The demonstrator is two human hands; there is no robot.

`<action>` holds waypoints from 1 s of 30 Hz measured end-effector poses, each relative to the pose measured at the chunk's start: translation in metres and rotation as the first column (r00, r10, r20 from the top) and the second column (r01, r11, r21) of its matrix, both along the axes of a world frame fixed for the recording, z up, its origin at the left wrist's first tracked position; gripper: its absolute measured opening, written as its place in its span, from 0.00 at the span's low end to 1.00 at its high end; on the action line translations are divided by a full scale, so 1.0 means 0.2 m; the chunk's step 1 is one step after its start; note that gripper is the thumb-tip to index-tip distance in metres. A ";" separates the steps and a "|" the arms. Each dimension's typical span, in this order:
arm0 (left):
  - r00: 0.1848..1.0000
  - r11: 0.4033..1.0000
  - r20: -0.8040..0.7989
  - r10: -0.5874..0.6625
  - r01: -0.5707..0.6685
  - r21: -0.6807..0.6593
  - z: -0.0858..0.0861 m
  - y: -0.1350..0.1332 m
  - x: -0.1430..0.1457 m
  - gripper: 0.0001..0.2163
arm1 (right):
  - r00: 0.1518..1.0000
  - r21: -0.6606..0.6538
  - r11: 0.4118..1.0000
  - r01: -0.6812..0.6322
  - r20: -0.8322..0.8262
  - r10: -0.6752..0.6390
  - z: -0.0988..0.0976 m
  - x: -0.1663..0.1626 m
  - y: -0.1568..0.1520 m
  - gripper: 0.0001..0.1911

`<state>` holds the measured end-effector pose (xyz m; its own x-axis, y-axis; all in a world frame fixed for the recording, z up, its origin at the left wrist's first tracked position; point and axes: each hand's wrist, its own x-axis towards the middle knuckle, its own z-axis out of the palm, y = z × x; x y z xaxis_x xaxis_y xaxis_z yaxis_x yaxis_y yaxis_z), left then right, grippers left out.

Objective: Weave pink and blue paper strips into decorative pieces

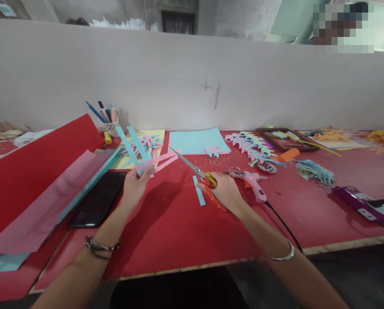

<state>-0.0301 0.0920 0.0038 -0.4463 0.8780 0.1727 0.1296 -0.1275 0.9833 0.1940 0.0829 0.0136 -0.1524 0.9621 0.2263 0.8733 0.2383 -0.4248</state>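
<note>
My left hand (136, 185) is closed on a few pink and blue paper strips (137, 143) that fan out above and to the right of the fingers. In my right hand (225, 191) is a pair of scissors (192, 164) with red and yellow handles, its blades pointing up and left toward the strips. The blades look nearly closed, and their tips lie near the ends of the pink strips. A loose blue paper strip (199, 191) lies on the red table just left of the scissor handles.
A pink glue gun (251, 182) with a black cord lies right of my right hand. Blue paper sheets (195, 141), zigzag paper strips (251, 146) and a wooden frame (290, 141) are behind. Left are a black phone (98, 199) and pen cup (110, 127); a purple power strip (361, 204) is right.
</note>
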 end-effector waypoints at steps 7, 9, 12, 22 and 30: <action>0.900 0.985 -0.413 0.141 -0.086 0.148 0.23 -0.03 -0.10 0.09 | 0.999 0.016 1.000 0.026 -0.035 -0.025 0.00 0.01 0.01 0.21; 0.923 0.979 -0.360 0.139 -0.073 0.191 0.26 -0.04 -0.15 0.07 | 0.999 0.002 0.999 0.044 -0.015 -0.044 0.00 0.01 0.02 0.21; 1.000 0.933 0.018 0.024 -0.029 0.357 0.28 -0.05 -0.20 0.09 | 0.997 -0.036 0.997 0.071 0.031 -0.069 0.00 0.01 0.02 0.20; 0.991 0.930 0.044 -0.128 0.104 0.354 0.34 -0.21 -0.19 0.10 | 0.959 -0.086 0.988 0.131 0.263 -0.104 -0.01 0.02 0.04 0.17; 0.814 0.924 -0.475 -0.333 0.383 0.008 0.37 -0.40 -0.17 0.12 | 0.849 -0.060 0.985 0.162 0.517 -0.108 0.07 -0.03 -0.02 0.16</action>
<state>-0.0647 0.0125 0.0772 0.0482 0.9272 0.3713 0.4856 -0.3467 0.8025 0.1877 0.0798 0.0281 -0.0872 0.9946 0.0565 0.9938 0.0829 0.0744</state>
